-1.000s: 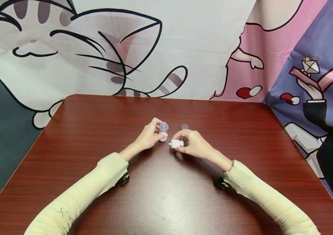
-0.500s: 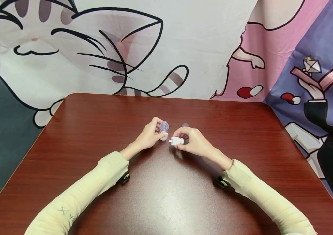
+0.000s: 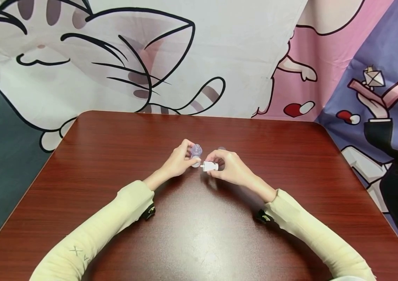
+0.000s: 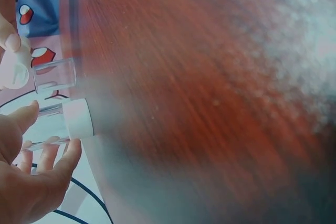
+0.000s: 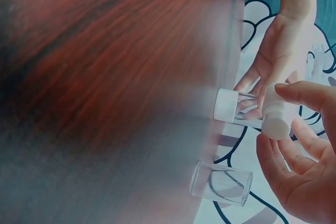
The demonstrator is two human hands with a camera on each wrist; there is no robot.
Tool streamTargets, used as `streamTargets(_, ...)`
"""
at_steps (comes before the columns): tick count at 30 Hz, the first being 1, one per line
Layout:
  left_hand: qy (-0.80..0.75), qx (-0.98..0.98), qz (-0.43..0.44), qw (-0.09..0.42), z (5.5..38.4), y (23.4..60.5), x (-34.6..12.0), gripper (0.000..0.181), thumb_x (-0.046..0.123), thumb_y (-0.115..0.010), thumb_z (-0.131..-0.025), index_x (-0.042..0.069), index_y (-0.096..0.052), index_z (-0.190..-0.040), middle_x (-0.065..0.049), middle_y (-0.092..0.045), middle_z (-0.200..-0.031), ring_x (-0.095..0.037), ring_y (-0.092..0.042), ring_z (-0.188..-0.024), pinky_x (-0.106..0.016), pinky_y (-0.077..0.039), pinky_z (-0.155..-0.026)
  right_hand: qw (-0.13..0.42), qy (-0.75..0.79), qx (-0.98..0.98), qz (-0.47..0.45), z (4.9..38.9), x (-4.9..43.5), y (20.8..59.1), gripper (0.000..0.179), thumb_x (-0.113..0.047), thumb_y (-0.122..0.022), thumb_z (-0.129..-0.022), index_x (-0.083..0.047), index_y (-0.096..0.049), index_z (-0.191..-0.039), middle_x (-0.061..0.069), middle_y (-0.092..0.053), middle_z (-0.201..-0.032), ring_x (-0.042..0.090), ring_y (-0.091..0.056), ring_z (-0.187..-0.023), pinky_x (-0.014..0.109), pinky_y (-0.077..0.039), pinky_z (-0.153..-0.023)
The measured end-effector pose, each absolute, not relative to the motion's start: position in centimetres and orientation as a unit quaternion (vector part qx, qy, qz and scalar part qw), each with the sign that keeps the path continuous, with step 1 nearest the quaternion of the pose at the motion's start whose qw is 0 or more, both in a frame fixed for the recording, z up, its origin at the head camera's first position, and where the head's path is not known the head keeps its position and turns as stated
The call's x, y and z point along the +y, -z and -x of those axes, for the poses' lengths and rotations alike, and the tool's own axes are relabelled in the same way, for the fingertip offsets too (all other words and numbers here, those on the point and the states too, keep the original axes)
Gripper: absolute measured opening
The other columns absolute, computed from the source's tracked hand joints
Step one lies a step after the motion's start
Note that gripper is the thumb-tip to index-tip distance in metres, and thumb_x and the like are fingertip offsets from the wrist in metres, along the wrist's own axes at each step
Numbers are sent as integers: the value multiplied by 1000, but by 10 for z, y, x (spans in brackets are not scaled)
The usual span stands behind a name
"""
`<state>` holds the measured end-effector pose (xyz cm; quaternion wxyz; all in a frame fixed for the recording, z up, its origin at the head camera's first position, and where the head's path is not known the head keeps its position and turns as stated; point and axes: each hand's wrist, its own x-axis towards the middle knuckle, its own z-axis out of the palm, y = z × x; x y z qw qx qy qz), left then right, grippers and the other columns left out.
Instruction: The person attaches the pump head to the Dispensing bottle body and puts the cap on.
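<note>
My left hand (image 3: pixel 178 160) holds a small clear bottle (image 3: pixel 196 151) with a white base, its thumb at the front and the fingers around the far side. The bottle stands upright on the table. Just right of it, my right hand (image 3: pixel 232 168) pinches a white pump top (image 3: pixel 210 166) between thumb and fingers. That piece lies sideways above the table, its thin stem pointing left at the bottle, apart from it. In the left wrist view the pump top (image 4: pixel 18 69) shows a hollow rim. Its rear end is partly covered by fingers in the head view.
A clear open-looking cup or cap (image 5: pixel 223 183) stands on the table beyond my right hand, mostly hidden behind the hand in the head view. The reddish-brown table (image 3: pixel 142 128) ends at a far edge, with a printed cartoon cloth (image 3: pixel 241 58) behind it.
My right hand has risen slightly in the view and brought the pump top a little nearer to the bottle. The left hand keeps its hold on the bottle, nearly still.
</note>
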<state>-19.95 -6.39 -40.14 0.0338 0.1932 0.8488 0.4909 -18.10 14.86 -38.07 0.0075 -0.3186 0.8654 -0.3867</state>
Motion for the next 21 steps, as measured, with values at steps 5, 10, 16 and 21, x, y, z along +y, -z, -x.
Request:
streamTargets(5,-493,847,-194,37,200,401,-63,42,5,-69,-86,-2,-42,-117,-21,-60,-111,-32,-62,-100,-37,-56,-88,2,379,869,317,181,148,381,24,-6,-78,-76,-11,-67,-97,0,-66,-89,12,-60,-82,36,-57,-72)
streamTargets(10,-492,847,-197,38,200,401,-63,42,5,-69,-87,-2,-41,-117,-21,-60,-112,-32,-62,-99,-36,-56,-87,-3,378,870,318,181,147,381,25,-6,-78,-76,-11,-67,-97,0,-66,-89,12,-60,-82,34,-56,-72)
streamTargets(16,-493,847,-197,40,201,402,-64,43,5,-69,-87,-3,-41,-117,-21,-60,-112,-32,-62,-99,-36,-56,-87,-4,384,868,315,181,147,381,25,-6,-78,-76,-11,-67,-97,0,-66,-88,12,-60,-81,36,-56,-72)
streamTargets(21,-492,847,-197,39,200,401,-64,42,5,-69,-86,-3,-41,-117,-21,-60,-111,-31,-63,-99,-35,-56,-87,-4,388,867,314,181,147,382,25,-7,-77,-77,-11,-67,-99,0,-65,-88,13,-60,-82,36,-58,-72)
